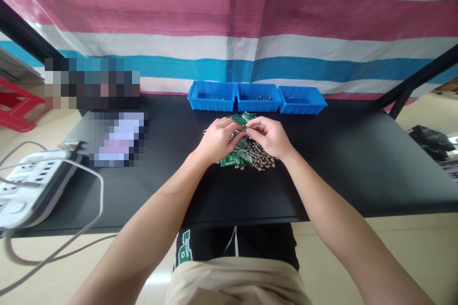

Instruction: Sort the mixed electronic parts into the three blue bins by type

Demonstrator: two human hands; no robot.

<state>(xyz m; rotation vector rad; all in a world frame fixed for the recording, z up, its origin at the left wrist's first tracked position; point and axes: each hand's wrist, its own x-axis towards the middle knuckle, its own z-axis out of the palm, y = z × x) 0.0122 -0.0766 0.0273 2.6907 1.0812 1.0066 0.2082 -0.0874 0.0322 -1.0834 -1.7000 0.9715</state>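
Both hands meet over a heap of small parts at the middle of the black table. My left hand has its fingers curled around a small green circuit board. My right hand pinches at the same spot, fingertips against the left ones; what it holds is too small to make out. Under the hands lie several green boards and a pile of brown components with thin metal leads.
Three blue bins stand in a row at the table's far edge; the middle one holds a few components. A white power strip with cables sits at the left edge. A striped tarp hangs behind.
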